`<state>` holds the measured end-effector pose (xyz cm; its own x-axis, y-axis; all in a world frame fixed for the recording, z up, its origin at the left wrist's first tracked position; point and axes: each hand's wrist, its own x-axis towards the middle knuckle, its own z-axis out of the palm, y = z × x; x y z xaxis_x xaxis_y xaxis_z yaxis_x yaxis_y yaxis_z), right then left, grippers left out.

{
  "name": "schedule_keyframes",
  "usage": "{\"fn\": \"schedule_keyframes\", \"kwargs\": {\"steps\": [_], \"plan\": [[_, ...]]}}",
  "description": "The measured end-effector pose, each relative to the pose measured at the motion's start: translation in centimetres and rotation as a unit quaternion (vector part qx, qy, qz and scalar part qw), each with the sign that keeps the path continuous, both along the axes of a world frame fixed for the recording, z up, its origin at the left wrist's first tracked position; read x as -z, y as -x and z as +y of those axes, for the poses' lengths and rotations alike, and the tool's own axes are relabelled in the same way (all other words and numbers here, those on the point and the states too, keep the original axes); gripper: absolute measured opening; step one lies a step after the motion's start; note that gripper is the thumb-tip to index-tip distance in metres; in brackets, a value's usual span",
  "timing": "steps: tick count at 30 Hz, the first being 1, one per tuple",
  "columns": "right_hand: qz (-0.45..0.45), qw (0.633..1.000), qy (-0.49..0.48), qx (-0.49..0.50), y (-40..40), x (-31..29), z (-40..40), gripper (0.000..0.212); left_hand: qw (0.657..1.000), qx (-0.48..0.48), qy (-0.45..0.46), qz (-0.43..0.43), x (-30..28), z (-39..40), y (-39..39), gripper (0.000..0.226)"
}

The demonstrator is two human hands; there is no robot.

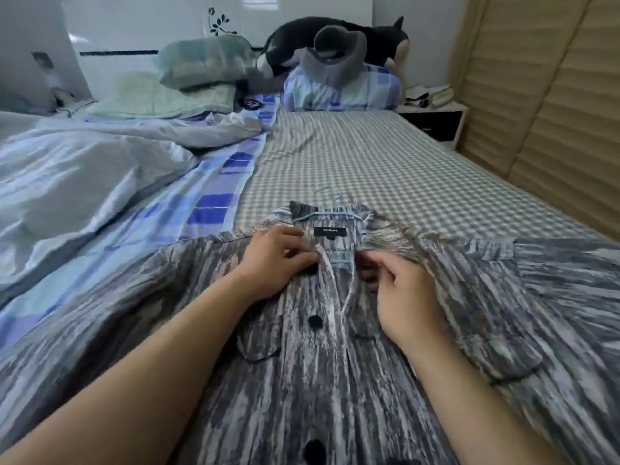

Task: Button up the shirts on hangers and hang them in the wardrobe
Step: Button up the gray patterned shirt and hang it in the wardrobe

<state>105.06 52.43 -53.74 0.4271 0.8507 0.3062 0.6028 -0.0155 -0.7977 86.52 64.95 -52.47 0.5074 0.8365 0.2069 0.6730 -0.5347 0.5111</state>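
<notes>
Head view: a grey streaked shirt (335,380) lies spread face up on the near part of the bed (385,169), its collar toward the far side and its front placket running down the middle. A pale blue hanger (330,214) sits inside the collar, its hook pointing away onto the green checked sheet. A black neck label (330,232) shows just below the hanger bar.

The left hand (278,256) rests on the shirt's left front just under the collar, its fingers curled and pinching the edge of the placket beside the top dark button (312,268). The right hand (399,283) grips the opposite front edge, fingers bent round the cloth. The two hands sit close together at the neck opening, which is still apart there. A second dark button (314,322) lies lower on the placket, nearer the camera, and a third (313,453) at the bottom edge of the frame.

To the left a pale blue duvet (84,176) is bunched over a blue plaid sheet (221,182). At the far end lie green pillows (201,67), a black plush toy (339,38) and a plaid pillow (342,87). A slatted beige wardrobe door (553,95) runs along the right, with a nightstand (432,120) beside it.
</notes>
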Motion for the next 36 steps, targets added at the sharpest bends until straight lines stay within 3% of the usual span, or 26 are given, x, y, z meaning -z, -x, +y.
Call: {"fn": "schedule_keyframes", "kwargs": {"steps": [4,7,9,11,13,15,17,21,24,27,32,36], "plan": [[-0.086,0.992,-0.081,0.04,0.4,0.0,1.0,0.035,0.992,0.016,-0.036,0.12,0.8,1.1,-2.6,0.03],[-0.285,0.941,-0.137,0.117,0.7,-1.6,-0.4,0.043,0.992,0.024,0.003,0.123,-0.3,1.4,-2.6,0.037],[-0.41,0.911,-0.002,0.03,-0.3,-3.9,0.1,0.055,0.998,0.013,0.036,0.054,-0.2,0.9,-2.1,0.035],[-0.444,0.874,0.174,-0.094,-1.6,-6.5,2.5,0.047,0.999,0.0,0.033,-0.031,0.3,0.2,-1.9,0.036],[-0.412,0.858,0.238,-0.193,-2.4,-7.9,5.3,0.024,0.994,0.012,0.016,-0.105,0.8,0.0,-1.6,0.029],[-0.293,0.88,0.268,-0.26,-2.5,-7.5,6.6,0.01,0.988,0.043,0.03,-0.144,0.6,0.3,-1.0,0.032],[-0.185,0.906,0.252,-0.284,-2.7,-5.2,6.4,0.017,0.991,0.065,0.042,-0.109,0.2,0.4,-0.4,0.031],[-0.034,0.96,0.079,-0.265,-3.9,-1.6,5.0,0.009,0.992,0.118,0.028,0.038,-0.3,-0.3,0.6,0.031],[-0.058,0.953,0.062,-0.29,-4.3,-1.6,5.4,0.013,0.989,0.128,-0.015,0.074,-0.7,-0.2,0.3,0.033],[-0.086,0.946,0.087,-0.301,-4.4,-1.9,5.5,0.017,0.985,0.116,-0.1,0.077,-0.4,-0.7,-0.4,0.018],[-0.073,0.95,0.069,-0.296,-4.3,-2.0,5.2,0.005,0.963,0.023,-0.206,0.17,-0.8,-3.3,-1.7,0.016],[-0.123,0.951,0.04,-0.282,-3.6,-2.3,4.7,0.009,0.972,-0.03,-0.165,0.165,-1.3,-5.1,-2.6,0.008]]}}
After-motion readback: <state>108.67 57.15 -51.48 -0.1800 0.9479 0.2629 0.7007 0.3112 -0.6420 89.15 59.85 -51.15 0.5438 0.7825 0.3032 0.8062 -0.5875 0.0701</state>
